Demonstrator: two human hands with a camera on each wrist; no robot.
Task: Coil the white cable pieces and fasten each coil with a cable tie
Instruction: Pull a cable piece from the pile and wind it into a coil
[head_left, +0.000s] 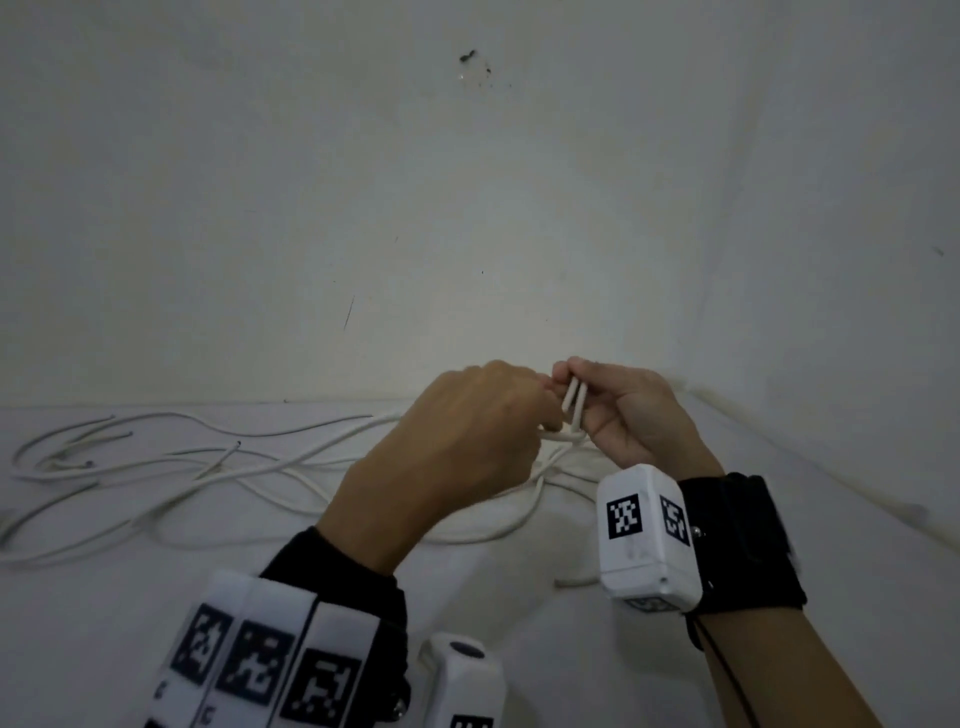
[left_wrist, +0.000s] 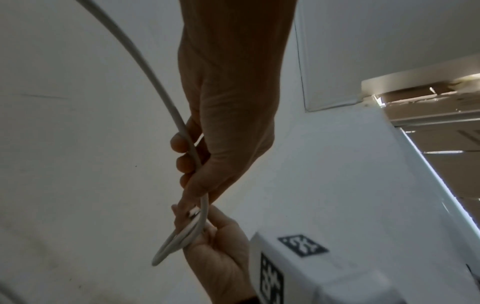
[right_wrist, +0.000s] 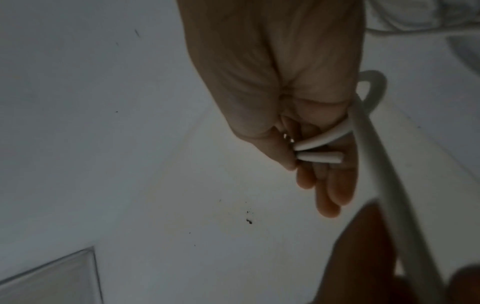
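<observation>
A white cable (head_left: 574, 402) is bent into a small coil between my two hands, above the white surface. My left hand (head_left: 540, 397) has its fingers curled round the cable's running strand (left_wrist: 188, 144), just above the coil's loops (left_wrist: 179, 242). My right hand (head_left: 566, 371) pinches the coil between thumb and fingers. In the right wrist view two cut cable ends (right_wrist: 319, 157) lie side by side under the thumb, and a further strand (right_wrist: 376, 164) passes the fingers towards the dark left hand (right_wrist: 363, 257).
Several loose white cable pieces (head_left: 208, 467) sprawl over the white surface (head_left: 156, 571) to the left and under my hands. A white wall (head_left: 467, 208) rises directly behind. Each wrist carries a white camera box (head_left: 644, 540) with black markers.
</observation>
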